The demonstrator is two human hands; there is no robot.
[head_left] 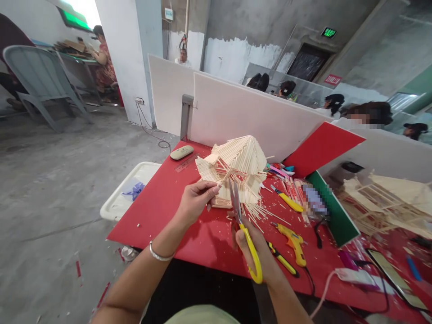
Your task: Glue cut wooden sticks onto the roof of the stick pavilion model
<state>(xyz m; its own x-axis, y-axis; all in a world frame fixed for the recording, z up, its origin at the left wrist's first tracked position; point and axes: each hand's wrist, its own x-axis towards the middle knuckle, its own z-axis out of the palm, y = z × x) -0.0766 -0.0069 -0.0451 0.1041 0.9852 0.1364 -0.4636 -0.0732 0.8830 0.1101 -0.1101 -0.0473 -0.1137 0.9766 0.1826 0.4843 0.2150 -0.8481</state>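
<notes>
My left hand (199,198) is closed in a pinch on a small pale stick piece (219,184), most of it hidden by the fingers. In my right hand (256,247) is a pair of scissors (235,200) with yellow handles; the blades point away from me, slightly parted, close to the left fingertips. Just beyond both hands stands a model house (241,155) built of thin wooden sticks, with a peaked, ribbed roof. Loose sticks (258,213) lie spread at its near right side.
Right of the model lie a yellow utility knife (286,199), a yellow glue gun (292,240) and a yellow-black cutter (283,259). A glasses case (181,152) and ruler (186,163) lie at the left. White boards (249,114) rise behind; a green panel (332,211) stands at the right.
</notes>
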